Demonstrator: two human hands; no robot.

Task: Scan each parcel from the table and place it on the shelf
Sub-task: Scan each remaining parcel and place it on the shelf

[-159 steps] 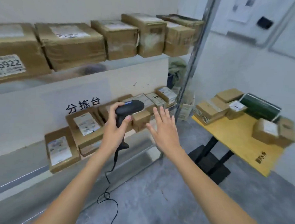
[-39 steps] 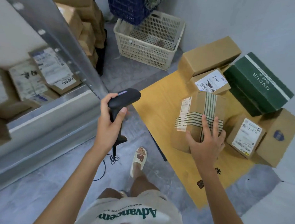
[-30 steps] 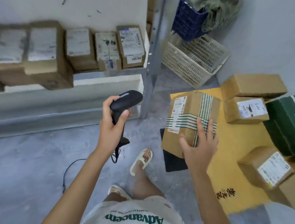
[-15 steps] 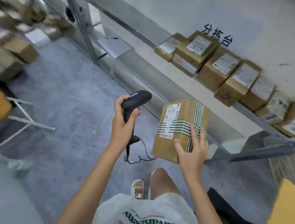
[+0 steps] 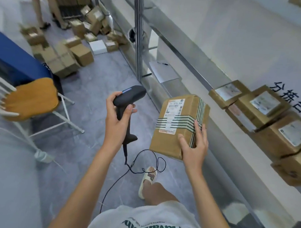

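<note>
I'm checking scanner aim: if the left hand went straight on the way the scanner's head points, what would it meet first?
Probably the shelf's metal upright, or the floor near its foot; depth is unclear. The left hand aims the scanner up-right in the picture, and that line looks to pass left of the striped parcel.

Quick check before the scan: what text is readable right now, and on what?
"分拣台": black characters on the white wall above the shelf parcels.
"Advancem…": green print on the white shirt, seen upside down and cut off.
White label on the held parcel: too blurred.
Shelf parcel labels: too blurred.
</note>
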